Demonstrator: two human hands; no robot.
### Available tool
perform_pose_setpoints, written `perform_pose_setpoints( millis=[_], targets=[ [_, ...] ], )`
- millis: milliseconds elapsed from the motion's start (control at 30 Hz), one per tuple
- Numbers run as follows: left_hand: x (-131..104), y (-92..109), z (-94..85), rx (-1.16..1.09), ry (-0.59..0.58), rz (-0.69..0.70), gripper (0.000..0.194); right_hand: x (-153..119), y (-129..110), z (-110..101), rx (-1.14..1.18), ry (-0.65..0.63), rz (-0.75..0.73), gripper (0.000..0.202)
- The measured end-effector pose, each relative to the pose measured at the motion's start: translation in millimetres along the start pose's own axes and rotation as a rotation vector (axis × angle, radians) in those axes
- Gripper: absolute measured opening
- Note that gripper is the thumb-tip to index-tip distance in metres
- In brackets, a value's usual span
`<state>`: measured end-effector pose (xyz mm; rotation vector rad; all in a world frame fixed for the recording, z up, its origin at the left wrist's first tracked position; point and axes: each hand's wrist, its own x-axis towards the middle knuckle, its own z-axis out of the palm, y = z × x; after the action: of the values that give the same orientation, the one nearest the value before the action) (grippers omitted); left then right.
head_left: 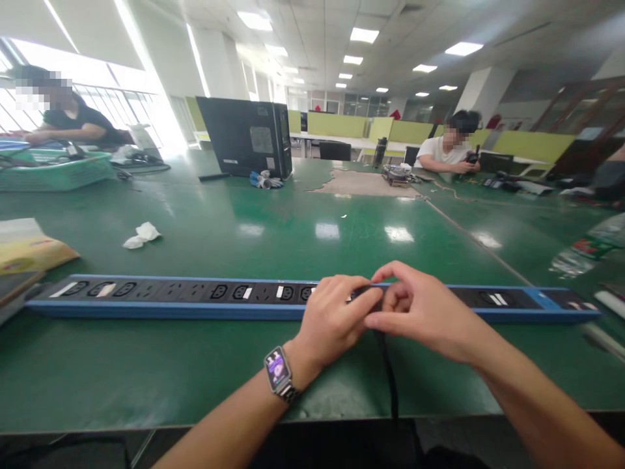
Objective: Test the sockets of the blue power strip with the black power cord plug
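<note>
A long blue-edged power strip (170,311) with a row of black sockets and small white labels lies across the green table before me. My left hand (334,312), with a watch on its wrist, rests over the strip, its thumb and fingers closed on a dark plug that they mostly hide. From there a black power cord (389,371) drops over the table's front edge. My right hand (422,309) is close against the left fingertips. Its thumb and index finger curve apart around the plug, while the other fingers are curled.
Crumpled tissue (142,234) lies beyond the strip. A black computer case (244,138) stands farther back beside gloves (266,180). At left are a green basket (58,170) and a yellow packet (36,247); at right, a plastic bottle (590,244). Two people sit across the table.
</note>
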<state>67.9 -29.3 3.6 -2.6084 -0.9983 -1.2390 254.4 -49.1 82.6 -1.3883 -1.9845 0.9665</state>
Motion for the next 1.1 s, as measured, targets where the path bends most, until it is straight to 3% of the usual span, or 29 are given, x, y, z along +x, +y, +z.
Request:
perform_pose_setpoints(
  millis=[67,133,267,400,567,767,933,1100],
  targets=[
    [-12,-17,-18.1,0.070,0.080,-0.130,0.030,1,6,7,0.105,0.077,-0.019,0.047],
    [-28,-40,-38.9,0.107,0.175,-0.330,0.029,4,29,6,0.041,0.251,-0.012,0.041],
    [-59,-70,-67.0,0.066,0.136,-0.556,0.034,19,89,13,-0.282,0.554,-0.023,0.030],
    [-74,-77,-78.4,0.073,0.100,-0.624,0.034,27,122,31,-0.515,0.658,-0.159,0.030],
    [-79,-84,-87.4,0.064,0.024,-0.570,0.036,26,125,39,-0.634,0.690,-0.219,0.025],
    [-77,-92,-91.6,0.038,-0.052,-0.512,0.035,26,125,39,-0.665,0.702,-0.216,0.026],
    [-60,-73,-79.1,0.007,0.238,-0.589,0.038,28,125,41,-0.675,0.713,-0.212,0.025],
    [-25,-43,-33.5,-0.122,0.033,-0.398,0.026,26,125,41,-0.685,0.712,-0.211,0.025]
  ],
)
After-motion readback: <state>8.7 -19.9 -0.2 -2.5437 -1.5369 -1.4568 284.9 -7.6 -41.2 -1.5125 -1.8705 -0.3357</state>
